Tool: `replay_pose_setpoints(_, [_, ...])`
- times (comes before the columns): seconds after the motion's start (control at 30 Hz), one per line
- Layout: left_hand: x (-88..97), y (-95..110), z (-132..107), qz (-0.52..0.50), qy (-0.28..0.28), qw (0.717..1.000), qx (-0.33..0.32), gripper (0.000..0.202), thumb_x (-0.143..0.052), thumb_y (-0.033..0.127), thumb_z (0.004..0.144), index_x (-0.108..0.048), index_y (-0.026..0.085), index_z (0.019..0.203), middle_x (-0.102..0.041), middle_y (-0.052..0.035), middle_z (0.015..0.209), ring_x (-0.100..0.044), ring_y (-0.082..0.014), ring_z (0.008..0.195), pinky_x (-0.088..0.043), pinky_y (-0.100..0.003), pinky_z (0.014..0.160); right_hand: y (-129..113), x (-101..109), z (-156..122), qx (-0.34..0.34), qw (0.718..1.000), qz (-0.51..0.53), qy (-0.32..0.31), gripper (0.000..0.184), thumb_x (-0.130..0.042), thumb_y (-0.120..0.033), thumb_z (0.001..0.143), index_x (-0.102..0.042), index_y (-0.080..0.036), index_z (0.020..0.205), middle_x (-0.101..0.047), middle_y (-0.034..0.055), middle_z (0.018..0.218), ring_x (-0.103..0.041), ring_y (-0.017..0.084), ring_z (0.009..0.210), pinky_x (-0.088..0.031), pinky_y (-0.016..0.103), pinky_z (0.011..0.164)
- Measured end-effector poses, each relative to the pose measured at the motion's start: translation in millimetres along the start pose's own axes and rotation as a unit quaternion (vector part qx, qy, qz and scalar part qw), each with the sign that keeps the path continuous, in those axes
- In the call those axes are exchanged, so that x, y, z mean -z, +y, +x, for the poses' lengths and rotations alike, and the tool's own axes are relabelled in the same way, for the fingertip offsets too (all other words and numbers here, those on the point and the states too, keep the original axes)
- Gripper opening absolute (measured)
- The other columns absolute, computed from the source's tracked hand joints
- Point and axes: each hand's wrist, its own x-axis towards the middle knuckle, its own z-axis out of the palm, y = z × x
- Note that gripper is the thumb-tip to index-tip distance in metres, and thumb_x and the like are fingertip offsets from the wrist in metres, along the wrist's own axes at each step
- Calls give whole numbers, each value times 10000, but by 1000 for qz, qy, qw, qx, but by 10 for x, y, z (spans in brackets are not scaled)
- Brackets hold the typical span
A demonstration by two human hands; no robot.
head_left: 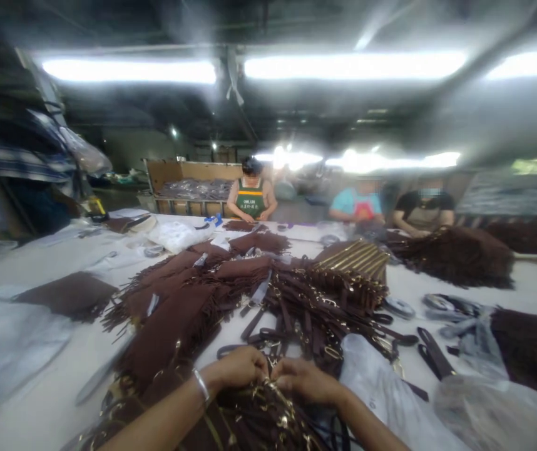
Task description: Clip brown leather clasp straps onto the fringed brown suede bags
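Observation:
Close together over a heap of brown straps with gold-coloured metal fittings (pixel 282 407), my two hands meet in front of me. My left hand (pixel 243 366), with a bracelet (pixel 201 385) on its wrist, is closed in a pinch. Facing it, my right hand (pixel 305 379) also pinches with thumb and fingers. Gold metal glints between the fingertips, but the small piece held there is too blurred to make out. Just beyond lies a tangle of dark straps with gold clips (pixel 296 307). To the left is a brown fringed piece (pixel 169 326).
Clear plastic bags (pixel 376 376) lie right of my hands; more plastic (pixel 19 344) covers the left of the white table (pixel 81 250). A stack with gold chains (pixel 355 266) stands farther back. Across the table are a person in a green apron (pixel 251 199) and two others.

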Motion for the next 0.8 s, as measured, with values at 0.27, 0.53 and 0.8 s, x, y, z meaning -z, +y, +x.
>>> replay_pose_setpoints(0.27, [8, 6, -29, 19, 9, 1000, -10, 203, -575, 209, 645, -730, 174, 771, -651, 19, 692, -559, -148, 677, -385, -219, 601, 34, -43, 58, -10, 1000, 17, -13, 509, -775, -629, 653, -627, -177, 835, -529, -40, 741, -463, 121, 693, -375, 258, 693])
replay_pose_setpoints(0.53, [58, 83, -44, 57, 8, 998, 15, 207, -472, 229, 796, -675, 196, 773, -682, -52, 843, -590, -210, 784, -378, -294, 672, 85, 290, 303, -67, 986, 68, -133, 364, -734, -479, 804, -650, -169, 978, -583, -2, 849, -491, 105, 665, -401, 225, 615])
replay_pose_setpoints(0.8, [157, 208, -61, 31, -40, 998, 38, 276, -380, 210, 902, -656, 213, 892, -672, -52, 949, -619, -212, 891, -437, -314, 798, 138, 419, 509, -143, 962, 136, -189, 355, -718, -448, 834, -675, -146, 1015, -607, -4, 784, -548, 102, 624, -421, 227, 607])
